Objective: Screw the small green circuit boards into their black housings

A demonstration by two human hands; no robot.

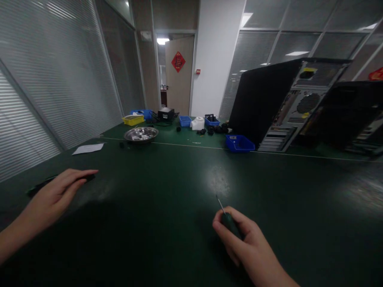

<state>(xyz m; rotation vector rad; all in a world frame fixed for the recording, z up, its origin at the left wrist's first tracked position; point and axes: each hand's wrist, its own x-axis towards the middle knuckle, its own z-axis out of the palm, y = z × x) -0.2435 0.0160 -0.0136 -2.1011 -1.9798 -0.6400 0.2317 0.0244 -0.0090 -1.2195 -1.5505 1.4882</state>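
Observation:
At the right front, my right hand [239, 235] is wrapped round the green handle of a screwdriver [229, 223], whose thin metal shaft points up and away over the green table [161, 191]. On the left, my left hand [58, 193] has its fingers closed on a dark, flat object [89, 177]. Most of that object is hidden by the hand. Another dark piece with a green edge [40, 187] shows behind the hand; whether it is the same object I cannot tell.
A metal bowl [141, 135] with small parts and a white paper [88, 148] lie at the left back. A blue tray [239, 144] sits beside a black computer tower [260, 103]. Further back are a yellow basket [133, 120], a white device [197, 123] and blue baskets [185, 121].

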